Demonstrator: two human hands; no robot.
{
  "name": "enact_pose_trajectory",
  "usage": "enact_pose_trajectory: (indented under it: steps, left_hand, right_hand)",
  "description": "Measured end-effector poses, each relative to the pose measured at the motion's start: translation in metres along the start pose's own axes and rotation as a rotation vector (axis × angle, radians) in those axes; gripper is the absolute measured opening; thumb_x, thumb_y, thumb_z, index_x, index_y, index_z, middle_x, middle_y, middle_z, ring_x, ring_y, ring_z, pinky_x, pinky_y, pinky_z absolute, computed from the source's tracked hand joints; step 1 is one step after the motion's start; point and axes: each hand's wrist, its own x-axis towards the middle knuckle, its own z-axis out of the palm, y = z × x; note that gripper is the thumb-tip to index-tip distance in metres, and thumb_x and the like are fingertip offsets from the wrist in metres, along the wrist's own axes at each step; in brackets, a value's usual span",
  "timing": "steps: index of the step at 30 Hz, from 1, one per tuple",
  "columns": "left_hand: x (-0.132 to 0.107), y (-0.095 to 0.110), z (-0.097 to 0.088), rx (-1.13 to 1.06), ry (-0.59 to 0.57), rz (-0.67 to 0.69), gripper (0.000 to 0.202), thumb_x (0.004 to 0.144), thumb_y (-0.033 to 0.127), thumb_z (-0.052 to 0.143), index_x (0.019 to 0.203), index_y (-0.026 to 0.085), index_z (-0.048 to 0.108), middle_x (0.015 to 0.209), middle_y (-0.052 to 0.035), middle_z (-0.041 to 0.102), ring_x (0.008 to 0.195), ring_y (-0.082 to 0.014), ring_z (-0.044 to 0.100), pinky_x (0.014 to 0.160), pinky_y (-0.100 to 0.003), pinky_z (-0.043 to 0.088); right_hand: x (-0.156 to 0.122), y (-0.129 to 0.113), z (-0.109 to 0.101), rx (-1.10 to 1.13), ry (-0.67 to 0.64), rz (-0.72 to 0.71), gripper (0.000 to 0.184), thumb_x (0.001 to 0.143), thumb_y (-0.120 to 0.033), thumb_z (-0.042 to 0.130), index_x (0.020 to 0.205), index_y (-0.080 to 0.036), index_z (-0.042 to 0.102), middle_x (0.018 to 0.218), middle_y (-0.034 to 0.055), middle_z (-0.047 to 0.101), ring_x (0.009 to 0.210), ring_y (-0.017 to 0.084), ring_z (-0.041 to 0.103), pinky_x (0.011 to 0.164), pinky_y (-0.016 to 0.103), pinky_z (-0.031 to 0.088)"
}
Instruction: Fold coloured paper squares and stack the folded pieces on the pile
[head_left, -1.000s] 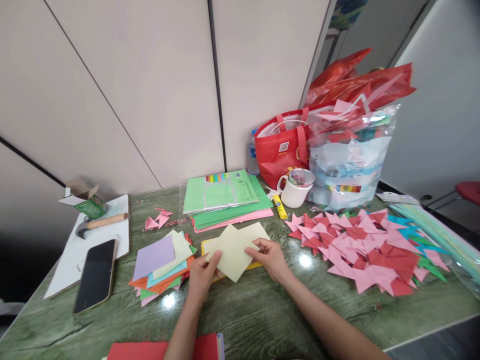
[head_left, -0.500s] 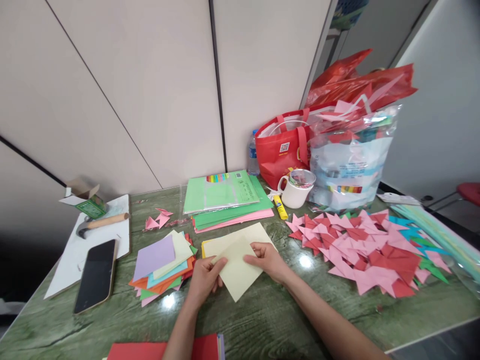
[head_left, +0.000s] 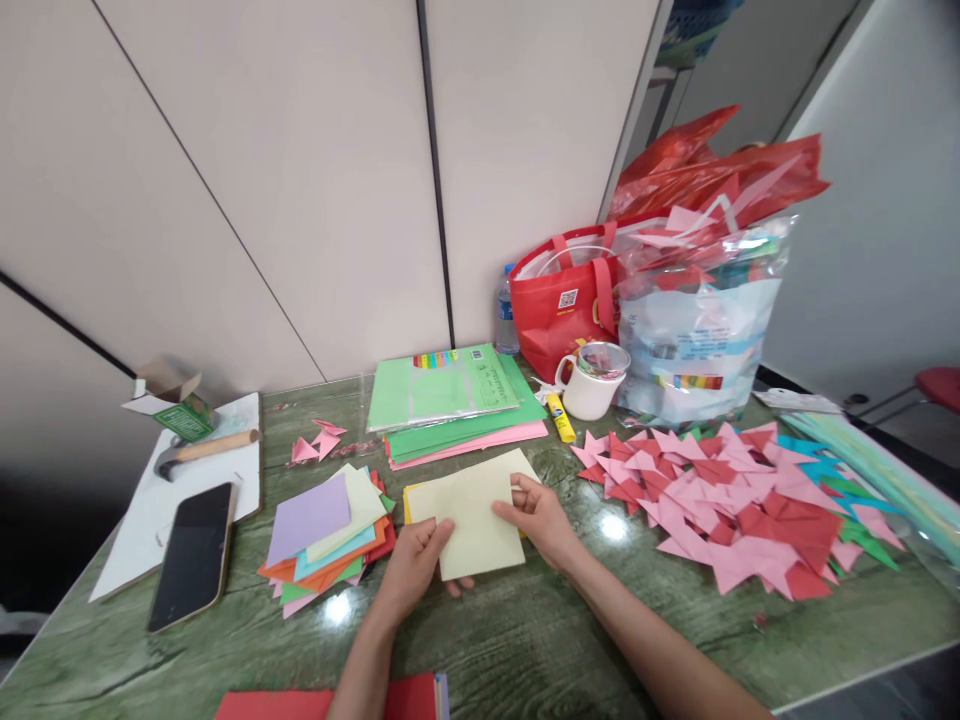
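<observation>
At the bottom edge lies a red-topped stack of paper (head_left: 409, 697). Above it, at lower centre, the left hand (head_left: 411, 565) and right hand (head_left: 544, 520) pinch opposite sides of a smooth, flat, pale-cream four-sided paper sheet (head_left: 480, 545); its upper edge blends into the like-coloured, yellow-edged paper pile (head_left: 526, 463) beyond.
</observation>
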Motion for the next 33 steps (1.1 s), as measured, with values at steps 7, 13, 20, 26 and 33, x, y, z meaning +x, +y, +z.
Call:
enact_pose_trajectory:
  steps: [7, 13, 20, 26, 33]
  left_hand:
    - [-0.007, 0.003, 0.004, 0.072, -0.255, -0.163, 0.039, 0.077, 0.048, 0.042, 0.058, 0.015, 0.052, 0.041, -0.0008, 0.058, 0.035, -0.0143, 0.054, 0.032, -0.021, 0.037]
    - [-0.006, 0.0, 0.004, 0.264, -0.361, -0.086, 0.041, 0.076, 0.047, 0.042, 0.05, 0.015, 0.047, 0.042, 0.0031, 0.045, 0.036, -0.0089, 0.04, 0.036, -0.02, 0.028]
    - [-0.004, 0.006, 0.005, 0.321, -0.268, 0.082, 0.041, 0.078, 0.044, 0.04, 0.049, 0.018, 0.028, 0.052, 0.0053, 0.021, 0.049, -0.0083, 0.019, 0.043, -0.023, 0.014]
    - [-0.006, 0.01, 0.002, 0.28, -0.213, 0.07, 0.045, 0.075, 0.048, 0.044, 0.047, 0.019, 0.025, 0.049, 0.0056, 0.021, 0.048, -0.0078, 0.019, 0.043, -0.023, 0.014]
    - [-0.008, 0.01, -0.001, -0.007, -0.082, -0.034, 0.034, 0.073, 0.048, 0.048, 0.059, 0.017, 0.046, 0.043, 0.0022, 0.052, 0.032, -0.0097, 0.046, 0.029, -0.018, 0.026]
  right_hand:
    - [-0.008, -0.03, 0.002, -0.782, -0.098, -0.678, 0.025, 0.077, -0.023, 0.054, 0.102, -0.024, 0.056, 0.113, 0.0064, 0.054, 0.112, 0.021, 0.042, 0.093, 0.043, 0.034]
    - [-0.019, -0.028, 0.019, -1.167, -0.342, -0.784, 0.014, 0.079, -0.024, 0.052, 0.091, -0.026, 0.058, 0.084, 0.0004, 0.058, 0.099, 0.018, 0.045, 0.099, 0.049, 0.02]
    - [-0.018, -0.031, 0.015, -1.233, -0.286, -0.716, 0.006, 0.075, -0.016, 0.053, 0.078, -0.02, 0.057, 0.08, 0.0028, 0.051, 0.079, 0.017, 0.046, 0.078, 0.036, 0.038]
    - [-0.016, -0.044, 0.007, -1.249, -0.226, -0.702, 0.009, 0.073, -0.013, 0.053, 0.076, -0.021, 0.058, 0.078, 0.0028, 0.052, 0.079, 0.017, 0.047, 0.07, 0.03, 0.038]
    - [-0.003, -0.055, -0.029, -1.265, -0.023, -0.687, 0.012, 0.077, -0.014, 0.049, 0.083, -0.019, 0.059, 0.081, 0.0052, 0.054, 0.077, 0.017, 0.051, 0.068, 0.031, 0.041]
